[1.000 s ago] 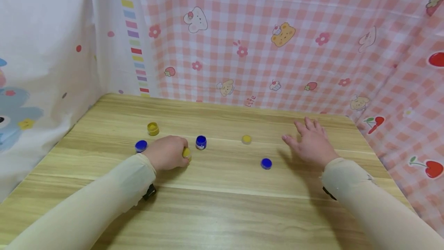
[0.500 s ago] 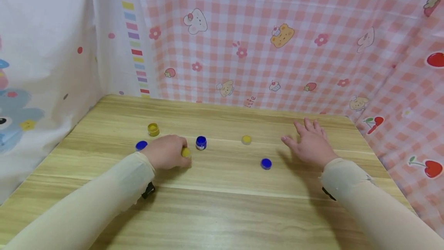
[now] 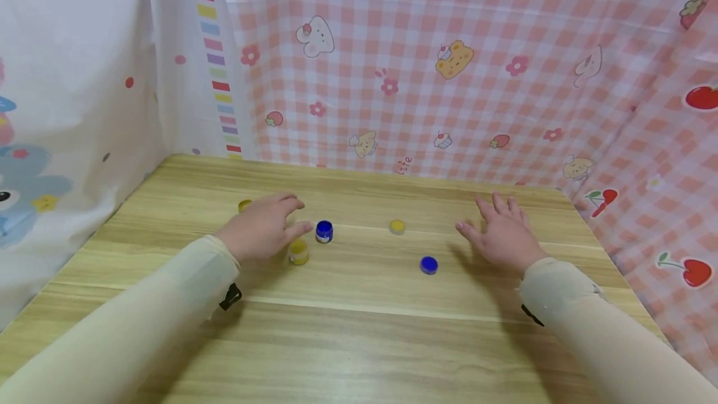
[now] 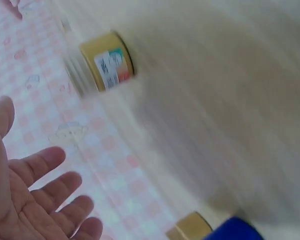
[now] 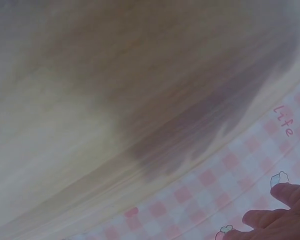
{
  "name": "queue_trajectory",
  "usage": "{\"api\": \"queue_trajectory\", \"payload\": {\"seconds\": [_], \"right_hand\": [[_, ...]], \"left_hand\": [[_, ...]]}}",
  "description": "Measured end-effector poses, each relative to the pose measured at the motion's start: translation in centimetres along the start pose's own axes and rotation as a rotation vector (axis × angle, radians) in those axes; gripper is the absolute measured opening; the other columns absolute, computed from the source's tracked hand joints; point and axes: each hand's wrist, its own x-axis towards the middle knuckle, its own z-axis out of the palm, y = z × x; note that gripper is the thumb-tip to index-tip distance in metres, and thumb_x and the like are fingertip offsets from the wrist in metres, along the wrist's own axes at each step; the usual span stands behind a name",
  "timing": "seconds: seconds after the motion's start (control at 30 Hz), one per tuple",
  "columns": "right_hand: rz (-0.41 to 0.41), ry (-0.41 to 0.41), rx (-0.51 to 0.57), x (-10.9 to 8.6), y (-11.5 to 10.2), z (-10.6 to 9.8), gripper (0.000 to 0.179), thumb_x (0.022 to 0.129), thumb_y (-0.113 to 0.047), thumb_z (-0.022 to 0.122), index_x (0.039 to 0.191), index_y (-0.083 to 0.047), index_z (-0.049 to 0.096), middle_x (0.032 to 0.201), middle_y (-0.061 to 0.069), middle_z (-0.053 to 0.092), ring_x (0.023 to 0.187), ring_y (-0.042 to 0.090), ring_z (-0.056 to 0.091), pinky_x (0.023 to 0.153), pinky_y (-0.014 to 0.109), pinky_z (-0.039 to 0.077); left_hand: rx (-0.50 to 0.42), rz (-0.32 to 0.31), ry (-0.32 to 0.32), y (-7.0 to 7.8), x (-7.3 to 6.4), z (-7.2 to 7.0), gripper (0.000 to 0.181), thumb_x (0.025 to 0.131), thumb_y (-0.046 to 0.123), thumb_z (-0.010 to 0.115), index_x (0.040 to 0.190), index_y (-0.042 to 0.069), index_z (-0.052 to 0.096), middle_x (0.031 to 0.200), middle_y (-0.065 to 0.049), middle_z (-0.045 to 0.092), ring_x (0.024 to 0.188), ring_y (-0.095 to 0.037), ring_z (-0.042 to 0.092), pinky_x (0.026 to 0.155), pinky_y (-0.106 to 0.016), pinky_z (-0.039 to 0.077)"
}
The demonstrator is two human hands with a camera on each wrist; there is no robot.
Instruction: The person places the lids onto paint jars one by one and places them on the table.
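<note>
In the head view, my left hand (image 3: 260,227) hovers over the left side of the table, fingers spread and holding nothing. Just beside its thumb stands a small yellow paint jar (image 3: 299,252), its label and pale cap showing in the left wrist view (image 4: 107,62). To the right of the thumb is an uncapped blue paint jar (image 3: 324,231). Another yellow jar (image 3: 244,205) is partly covered by the hand. My right hand (image 3: 505,235) is held over the right side with spread fingers, nearest a blue lid (image 3: 429,265) and a yellow lid (image 3: 397,226), touching neither.
The wooden table (image 3: 359,341) ends at a pink checked cloth (image 3: 359,67) behind and on the right. A white cloth (image 3: 78,80) hangs at the left. A blue object (image 4: 235,231) is cut off at the bottom of the left wrist view.
My left hand has let go of the yellow jar and moved up and left, fingers spreading. It now covers the blue piece at far left. The right hand stays in place.
</note>
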Motion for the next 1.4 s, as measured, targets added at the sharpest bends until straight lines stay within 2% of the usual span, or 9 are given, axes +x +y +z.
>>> {"api": "queue_trajectory", "payload": {"seconds": [0.13,0.27,0.47,0.8,1.1,1.4], "right_hand": [[0.001,0.000,-0.005,-0.1,0.0,0.1,0.097,0.103,-0.073,0.040,0.166,-0.002,0.020,0.170,0.037,0.001,0.153,0.066,-0.005,0.122,0.077,0.000],[0.004,0.002,-0.012,-0.2,0.1,0.1,0.097,0.103,-0.072,0.040,0.166,-0.002,0.020,0.170,0.037,0.001,0.153,0.066,-0.005,0.122,0.077,0.000],[0.007,0.005,-0.021,-0.3,0.1,0.1,0.098,0.103,-0.074,0.037,0.167,-0.003,0.019,0.170,0.036,0.000,0.153,0.066,-0.004,0.121,0.078,0.002],[0.008,0.005,-0.016,-0.3,0.3,0.2,0.098,0.103,-0.073,0.039,0.167,-0.002,0.018,0.170,0.036,-0.003,0.153,0.065,-0.006,0.120,0.079,0.001],[0.015,-0.002,-0.020,-0.2,0.4,0.4,0.101,0.102,-0.076,0.037,0.167,-0.002,0.018,0.170,0.036,-0.003,0.153,0.066,-0.006,0.120,0.079,0.001],[0.023,-0.016,-0.007,-0.2,0.0,0.4,0.101,0.102,-0.075,0.039,0.167,-0.002,0.017,0.170,0.036,-0.004,0.153,0.065,-0.008,0.120,0.079,-0.001]], "left_hand": [[0.053,-0.004,0.024,-0.8,0.2,-0.8,0.067,0.111,0.050,0.044,0.158,0.003,0.044,0.168,-0.024,0.035,0.157,-0.047,0.028,0.127,-0.063,0.023],[0.084,-0.022,0.038,-1.8,0.5,-1.5,0.070,0.111,0.052,0.043,0.160,0.003,0.039,0.170,-0.028,0.026,0.158,-0.052,0.018,0.127,-0.066,0.019],[0.116,-0.070,0.051,-3.5,0.6,-2.5,0.071,0.110,0.052,0.044,0.161,0.003,0.036,0.169,-0.032,0.022,0.156,-0.058,0.015,0.125,-0.069,0.018],[0.126,-0.128,-0.004,-5.2,0.4,-3.2,0.076,0.110,0.055,0.040,0.163,0.001,0.030,0.167,-0.037,0.022,0.154,-0.063,0.011,0.125,-0.071,0.012],[0.119,-0.131,-0.008,-5.6,0.9,-2.7,0.080,0.109,0.059,0.043,0.163,0.002,0.030,0.168,-0.035,0.022,0.155,-0.060,0.012,0.126,-0.069,0.011],[0.125,-0.110,-0.016,-3.8,1.7,-2.2,0.084,0.107,0.063,0.043,0.162,0.000,0.033,0.167,-0.032,0.028,0.156,-0.056,0.016,0.126,-0.068,0.015]]}}
